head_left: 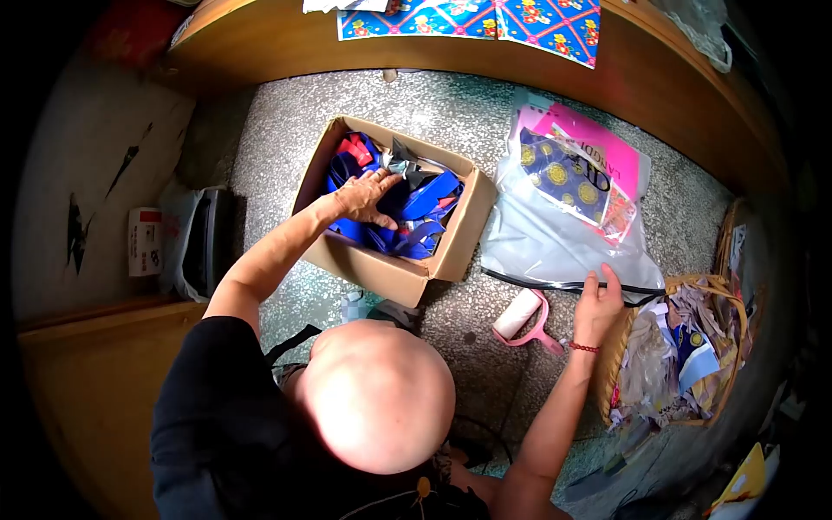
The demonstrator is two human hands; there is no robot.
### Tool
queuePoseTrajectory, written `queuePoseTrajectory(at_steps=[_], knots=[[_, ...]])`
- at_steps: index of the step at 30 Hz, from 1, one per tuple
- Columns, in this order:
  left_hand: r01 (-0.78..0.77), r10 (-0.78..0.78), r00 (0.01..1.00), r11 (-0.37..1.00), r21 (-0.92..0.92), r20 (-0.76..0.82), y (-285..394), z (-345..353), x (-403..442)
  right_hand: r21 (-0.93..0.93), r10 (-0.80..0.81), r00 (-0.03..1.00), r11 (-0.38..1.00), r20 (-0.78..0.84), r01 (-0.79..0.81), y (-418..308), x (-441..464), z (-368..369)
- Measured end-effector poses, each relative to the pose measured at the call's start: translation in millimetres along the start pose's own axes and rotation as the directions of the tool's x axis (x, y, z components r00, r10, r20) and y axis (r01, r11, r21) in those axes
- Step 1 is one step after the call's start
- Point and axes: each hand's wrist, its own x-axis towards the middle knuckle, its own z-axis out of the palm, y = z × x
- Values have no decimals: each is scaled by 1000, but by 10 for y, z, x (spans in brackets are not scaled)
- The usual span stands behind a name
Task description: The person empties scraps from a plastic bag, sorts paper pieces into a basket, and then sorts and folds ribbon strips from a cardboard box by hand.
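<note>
My left hand point(368, 199) reaches into a cardboard box point(400, 265), fingers spread over blue strips of fabric point(429, 198) and other scraps. Some red and grey pieces lie among the blue ones. On the right, my right hand point(600, 303) grips the dark-edged opening of a clear plastic bag point(555, 254). Inside that bag are a navy cloth with yellow round patterns point(562, 176) and a pink printed sheet point(631, 156). The underside of the right-hand grip is hidden.
A pink-handled lint roller point(523, 316) lies on the speckled floor between box and basket. The wicker basket point(614, 368) at right holds crumpled fabric and plastic. A wooden furniture edge point(433, 54) curves along the top, with a blue floral sheet point(451, 19) over it.
</note>
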Motion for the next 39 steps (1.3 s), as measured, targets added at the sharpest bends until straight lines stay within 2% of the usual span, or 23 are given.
queuePoseTrajectory(at_steps=[2, 4, 6, 8, 10, 12, 13, 16, 17, 20, 21, 22, 24, 25, 28, 29, 30, 32, 33, 34, 36, 37, 39], knots=[[-69, 81, 991, 991, -112, 108, -30, -31, -131, -300, -78, 990, 948, 115, 109, -142, 0, -67], [-264, 286, 957, 928, -262, 50, -141, 2, -251, -357, -150, 981, 915, 127, 186, -239, -22, -79], [-234, 260, 965, 920, -315, 43, -139, -136, -388, -395, -111, 972, 900, 207, 187, -498, -97, -84], [-165, 165, 986, 969, -184, -14, -202, -194, -443, -400, -81, 962, 898, 260, 183, -687, -172, -15], [-219, 219, 975, 976, -8, 17, -294, -182, -476, -358, -174, 912, 880, 372, 314, -684, -214, 87], [-123, 99, 990, 956, 267, 105, -111, -227, -515, -335, -141, 889, 892, 435, 305, -617, -274, 213], [-126, 88, 983, 961, 248, 159, -129, -192, -444, -356, -170, 856, 857, 488, 373, -537, -305, 292], [-184, 155, 982, 917, 355, 109, -61, -81, -300, -402, -124, 796, 810, 593, 426, -520, -394, 396], [-238, 236, 970, 872, 427, 59, -171, 86, -173, -392, -164, 777, 789, 607, 473, -459, -422, 432], [-333, 336, 940, 872, 359, 56, -289, 212, 24, -405, -164, 753, 760, 637, 508, -414, -440, 457], [-335, 377, 925, 872, 358, -51, -401, 304, 102, -369, -228, 762, 767, 607, 524, -354, -442, 462], [-241, 265, 964, 917, 318, -33, -516, 379, 192, -333, -295, 765, 769, 572, 545, -320, -429, 464], [-417, 413, 892, 909, 18, -184, -544, 98, 128, -333, -289, 771, 776, 568, 536, -306, -401, 454], [-380, 354, 913, 919, -107, -205, -479, -55, 74, -334, -280, 777, 783, 564, 525, -295, -396, 448], [-304, 287, 951, 936, -177, -115, -534, -200, 51, -316, -289, 777, 793, 559, 522, -294, -372, 451], [-150, 179, 980, 950, -273, 83, -300, -440, -94, -316, -288, 777, 793, 560, 521, -303, -374, 446], [-151, 179, 980, 950, -272, 82, -345, -331, -57, -328, -273, 776, 790, 569, 518, -318, -373, 444], [-410, 502, 863, 761, -503, 57, -478, -22, 46, -339, -257, 774, 787, 579, 515, -310, -378, 453], [-651, 669, 742, 703, -288, -42, -224, -137, -44, -346, -269, 765, 770, 585, 536, -276, -384, 468], [-421, 409, 893, 907, 27, 190, -172, -71, -66, -353, -282, 756, 752, 591, 557, -259, -387, 477], [-352, 343, 936, 915, 200, 79, 1, 50, -83, -347, -290, 750, 749, 594, 565, -282, -407, 479], [-353, 382, 919, 907, 229, -96, -137, 280, 66, -344, -295, 746, 746, 597, 570, -287, -407, 477], [-158, 172, 950, 985, 76, -260, 16, 210, 141, -343, -291, 745, 748, 601, 569, -284, -402, 472]])
